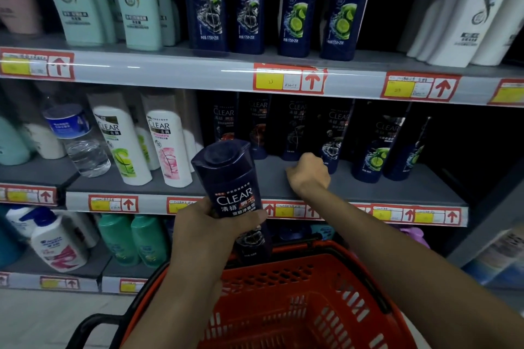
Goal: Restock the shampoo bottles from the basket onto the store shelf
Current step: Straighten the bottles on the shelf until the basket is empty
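My left hand (209, 232) grips a dark blue CLEAR shampoo bottle (231, 181) around its lower half, cap tilted toward me, in front of the middle shelf's edge. My right hand (309, 176) rests on the middle shelf (266, 181) with its fingers curled shut, holding nothing, just in front of a row of dark CLEAR bottles (331, 144) standing at the back. The red basket (297, 303) sits below my arms; its visible part shows no bottles.
White CLEAR bottles (170, 147) and a water bottle (79, 142) stand left on the middle shelf. The upper shelf (181, 68) holds green, blue and white bottles. Pump bottles (56, 241) and green bottles fill the bottom shelf. Bare shelf surface lies around my right hand.
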A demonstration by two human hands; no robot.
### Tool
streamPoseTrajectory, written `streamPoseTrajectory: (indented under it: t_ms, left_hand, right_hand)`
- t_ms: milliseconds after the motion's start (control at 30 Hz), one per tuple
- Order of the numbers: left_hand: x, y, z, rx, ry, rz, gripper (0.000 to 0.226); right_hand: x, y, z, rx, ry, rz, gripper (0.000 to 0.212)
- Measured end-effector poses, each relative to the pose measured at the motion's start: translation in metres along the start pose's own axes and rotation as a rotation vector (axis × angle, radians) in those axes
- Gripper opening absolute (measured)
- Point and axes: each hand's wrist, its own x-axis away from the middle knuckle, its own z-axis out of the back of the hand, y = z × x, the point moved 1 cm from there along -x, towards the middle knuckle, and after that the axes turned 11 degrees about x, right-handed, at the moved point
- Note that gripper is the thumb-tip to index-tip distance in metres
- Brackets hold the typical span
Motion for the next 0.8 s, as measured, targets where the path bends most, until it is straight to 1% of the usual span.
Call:
streamPoseTrajectory:
  t_ms: [67, 167, 300, 333, 533, 800]
  left_hand:
    - [0.002, -0.001, -0.001, 0.014, -0.030, -0.023, 0.041]
    - [0.001, -0.004, -0.002, 0.013, -0.050, -0.043, 0.037]
    - [0.002, -0.007, -0.002, -0.024, -0.030, -0.019, 0.039]
    - [0.003, -0.008, -0.002, -0.032, -0.026, -0.018, 0.040]
    - [0.001, -0.015, -0.007, -0.061, -0.023, -0.007, 0.045]
    - [-0.006, -0.016, -0.017, -0.054, -0.042, 0.004, 0.038]
  right_hand:
    - [0.004, 0.019, 0.005, 0.015, 0.001, 0.005, 0.022]
    - [0.002, 0.049, 0.008, 0.022, 0.001, -0.033, 0.031]
    - [-0.006, 0.070, 0.016, -0.009, 0.044, -0.107, 0.052]
    - [-0.008, 0.071, 0.017, -0.020, 0.052, -0.109, 0.054]
    - [-0.020, 0.065, 0.016, -0.056, 0.098, -0.086, 0.044]
    - [-0.034, 0.059, 0.008, -0.024, 0.112, -0.032, 0.038]
